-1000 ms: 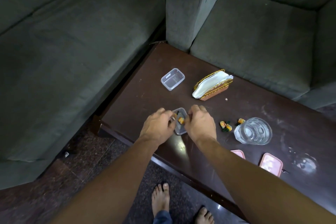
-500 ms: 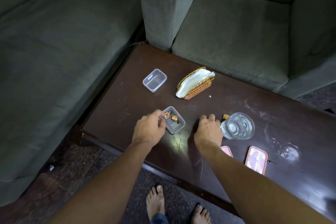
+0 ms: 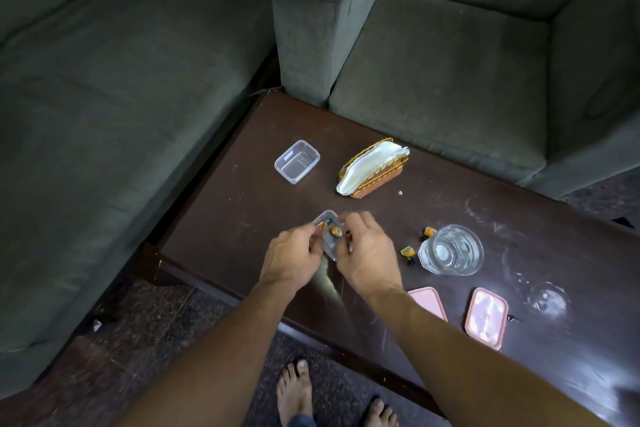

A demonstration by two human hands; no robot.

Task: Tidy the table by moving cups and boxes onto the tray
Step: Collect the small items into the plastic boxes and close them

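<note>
A small clear plastic box (image 3: pixel 329 242) with two orange candies in it sits near the table's front left edge. My left hand (image 3: pixel 291 258) grips its left rim. My right hand (image 3: pixel 367 253) hovers over its right side, fingertips pinched on a small candy that is mostly hidden. A second, empty clear box (image 3: pixel 297 161) lies farther back. A clear drinking glass (image 3: pixel 450 250) stands to the right, with two loose candies (image 3: pixel 408 251) beside it. Two pink lids (image 3: pixel 486 317) lie at the front right. No tray is in view.
A wire napkin holder (image 3: pixel 372 168) with white napkins stands behind the hands. A faint clear glass object (image 3: pixel 547 298) lies at the far right. The dark wooden table (image 3: pixel 242 218) is hemmed by grey sofas at the left and back. My bare feet are below its front edge.
My right hand went right to the candies beside the glass, then came back to the small box. My left hand stayed on the box.
</note>
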